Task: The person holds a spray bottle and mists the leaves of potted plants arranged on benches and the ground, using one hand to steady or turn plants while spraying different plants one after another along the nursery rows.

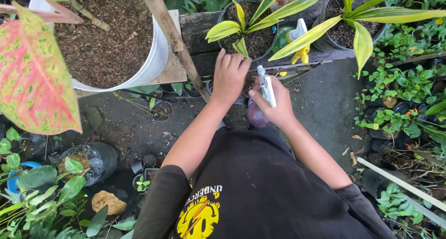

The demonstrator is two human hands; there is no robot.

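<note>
Seen from above, a person in a black shirt stands among potted plants. The right hand [272, 106] is closed around a small spray bottle [261, 104] with a purple body and white trigger head, its nozzle aimed forward. The left hand [229, 76] rests fingers-down, holding nothing, at the near rim of a black pot [272, 39] of yellow-green leaves on a wooden shelf [197, 27]. The step looks like misting this plant; squeezing the trigger likely calls for steady aim. A white pot [155, 57] of soil stands left.
</note>
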